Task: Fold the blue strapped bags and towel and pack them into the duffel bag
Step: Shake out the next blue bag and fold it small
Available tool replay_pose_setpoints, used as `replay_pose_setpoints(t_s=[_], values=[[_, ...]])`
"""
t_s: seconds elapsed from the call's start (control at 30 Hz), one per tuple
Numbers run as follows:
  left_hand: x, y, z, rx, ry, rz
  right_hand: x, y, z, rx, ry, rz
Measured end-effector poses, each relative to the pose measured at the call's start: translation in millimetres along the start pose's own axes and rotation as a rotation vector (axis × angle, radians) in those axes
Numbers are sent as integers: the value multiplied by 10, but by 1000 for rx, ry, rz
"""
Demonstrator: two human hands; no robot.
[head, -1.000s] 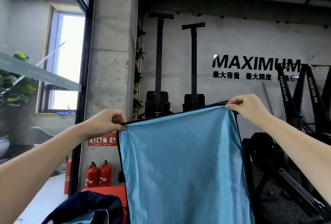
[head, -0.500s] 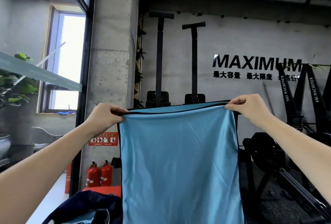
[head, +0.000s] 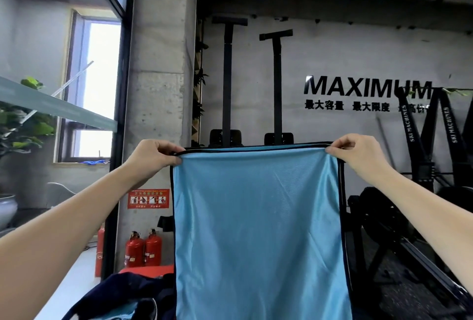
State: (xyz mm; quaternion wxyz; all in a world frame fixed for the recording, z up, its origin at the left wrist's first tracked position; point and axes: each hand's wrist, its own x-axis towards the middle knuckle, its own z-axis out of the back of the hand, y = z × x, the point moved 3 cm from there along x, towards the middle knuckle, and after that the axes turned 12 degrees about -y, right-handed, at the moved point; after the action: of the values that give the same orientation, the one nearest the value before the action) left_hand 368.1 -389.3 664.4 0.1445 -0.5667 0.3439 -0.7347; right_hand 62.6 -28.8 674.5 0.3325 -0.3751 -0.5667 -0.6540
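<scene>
Two bare forearms reach forward and up from the lower corners. Between them hangs a light blue towel (head: 258, 230) with a thin black edging, held up flat and facing the camera, its lower end running out of the bottom of the view. The left hand (head: 151, 157) pinches the towel's top left corner, its fingers (head: 167, 147) curled over the black hem and the thumb pressed against the cloth below. The right hand (head: 357, 150) pinches the top right corner in the same way, its fingers (head: 341, 143) bent down over the hem. The top edge runs nearly straight and level from one hand to the other, and a second layer of hem shows just behind it.

Below the left hand, at the bottom edge, lies a dark navy duffel bag (head: 122, 294), crumpled, with a bit of light blue cloth showing in it; the towel's left edge overlaps the bag. Just beyond the bag is a strip of a red surface (head: 151, 269).

Farther back, below and behind the left hand, stand red fire extinguishers (head: 143, 252) at the foot of a concrete pillar (head: 158, 76) bearing a red sign (head: 148, 199). Behind the right hand stand black exercise machines (head: 432, 140) against a grey wall lettered "MAXIMUM" (head: 367, 88). Far off past the left hand are a window (head: 98, 89) and a leafy plant (head: 23, 127).
</scene>
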Motion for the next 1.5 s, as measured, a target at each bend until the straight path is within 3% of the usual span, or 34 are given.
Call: replay_pose_setpoints(t_s=[0.17, 0.37, 0.57, 0.73, 0.93, 0.97, 1.03, 1.13, 1.2, 1.37, 1.5], values=[[128, 0, -45, -142, -19, 65, 58, -100, -114, 43, 76, -8], [295, 207, -99, -223, -3, -10, 120, -181, -225, -22, 263, -16], [431, 487, -253, 36, 30, -66, 114, -380, -549, -62, 360, -38], [663, 900, -584, 218, 216, -48, 136, -826, -1048, -118, 455, -127], [1051, 1555, -1365, 849, 726, -173, 261, -1452, -1912, -357, 699, -250], [1160, 1601, -1506, 885, 711, -202, 323, -1475, -2024, -395, 727, -252], [1493, 1631, -1742, 824, 526, -235, 584, -1488, -2264, -507, 711, -178], [2036, 1485, -1868, 618, 69, -258, 1133, -1374, -2524, -572, 446, -26], [2289, 1389, -1869, 506, -118, -260, 1417, -1308, -2628, -472, 281, -17], [2499, 1459, -1759, 415, -242, -280, 1513, -1239, -2640, -199, 75, -39], [2116, 1663, -1716, 397, -215, -234, 1100, -1419, -2538, -100, 67, -97]])
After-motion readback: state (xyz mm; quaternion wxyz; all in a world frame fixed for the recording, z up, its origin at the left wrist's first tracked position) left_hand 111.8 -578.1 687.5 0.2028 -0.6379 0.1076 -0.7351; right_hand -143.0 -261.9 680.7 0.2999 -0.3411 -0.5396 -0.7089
